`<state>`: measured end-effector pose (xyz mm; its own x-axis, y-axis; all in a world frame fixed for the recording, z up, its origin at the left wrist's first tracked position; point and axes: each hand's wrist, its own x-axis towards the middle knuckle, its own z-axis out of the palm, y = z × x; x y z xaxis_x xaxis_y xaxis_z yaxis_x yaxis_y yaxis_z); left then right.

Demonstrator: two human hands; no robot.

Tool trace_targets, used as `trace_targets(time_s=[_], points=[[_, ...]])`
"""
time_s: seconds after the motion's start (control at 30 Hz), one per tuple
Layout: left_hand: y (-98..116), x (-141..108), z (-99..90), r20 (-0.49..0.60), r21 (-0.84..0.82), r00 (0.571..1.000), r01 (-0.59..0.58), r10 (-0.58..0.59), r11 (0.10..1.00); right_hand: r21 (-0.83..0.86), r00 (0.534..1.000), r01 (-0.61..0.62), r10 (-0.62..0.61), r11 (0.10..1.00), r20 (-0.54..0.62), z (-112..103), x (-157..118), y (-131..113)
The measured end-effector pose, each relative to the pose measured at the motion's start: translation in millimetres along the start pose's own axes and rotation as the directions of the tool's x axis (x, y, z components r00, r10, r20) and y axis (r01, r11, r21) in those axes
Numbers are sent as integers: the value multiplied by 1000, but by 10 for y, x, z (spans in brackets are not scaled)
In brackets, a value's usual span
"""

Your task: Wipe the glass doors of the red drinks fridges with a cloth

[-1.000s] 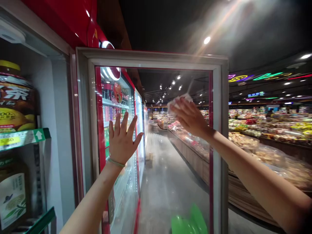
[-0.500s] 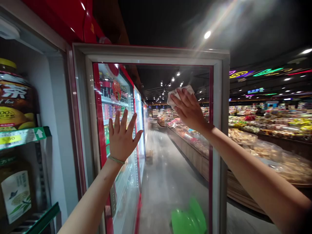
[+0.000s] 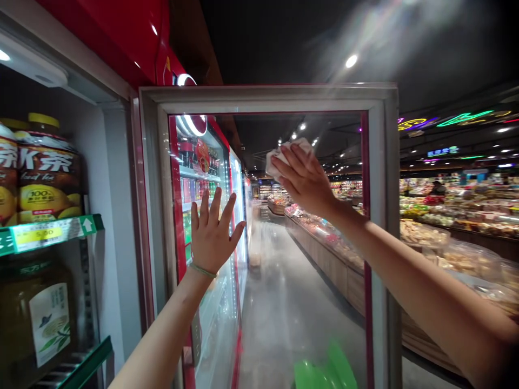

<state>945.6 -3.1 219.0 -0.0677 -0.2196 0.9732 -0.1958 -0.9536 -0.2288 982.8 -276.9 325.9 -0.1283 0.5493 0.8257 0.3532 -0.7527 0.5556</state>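
Note:
A fridge door with a grey frame (image 3: pixel 279 100) stands swung open in front of me, its clear glass (image 3: pixel 267 302) facing me. My left hand (image 3: pixel 214 237) lies flat against the left part of the glass, fingers spread, a thin green band around its wrist. Higher up and to the right, my right hand (image 3: pixel 306 181) presses a crumpled white cloth (image 3: pixel 275 167) to the pane. The cloth sticks out past the fingertips; the part under the palm is hidden.
At left the open fridge holds bottles of tea (image 3: pixel 46 173) above a dark bottle (image 3: pixel 48 319) on green-edged shelves. Through the glass show another red fridge (image 3: pixel 233 216) and a green object (image 3: pixel 324 373) low down. Food displays (image 3: pixel 458 259) line the right side.
My right hand has slid the cloth leftward across the glass. My left hand keeps about the same spot on the pane. The whole view has turned slightly left, showing more of the fridge shelves.

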Motion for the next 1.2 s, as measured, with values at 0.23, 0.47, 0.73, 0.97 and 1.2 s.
trace_targets(time_s=[0.23,0.47,0.73,0.97,1.2], points=[[-9,-11,-3,-28,-25,1000,5,-5,1000,11,940,320,-319,947,119,-79,-213,-263],[-10,-3,-8,-96,-41,995,0,-4,999,-10,998,48,-49,999,-27,54,402,-111],[44,-626,-144,-26,-60,998,-52,51,997,121,956,255,-269,959,120,-7,238,-240],[60,-769,-188,5,-36,998,-59,59,998,142,972,213,-225,967,73,159,839,-625],[-52,-905,-218,35,-26,992,-119,120,993,154,938,311,-329,938,108,111,726,-439]])
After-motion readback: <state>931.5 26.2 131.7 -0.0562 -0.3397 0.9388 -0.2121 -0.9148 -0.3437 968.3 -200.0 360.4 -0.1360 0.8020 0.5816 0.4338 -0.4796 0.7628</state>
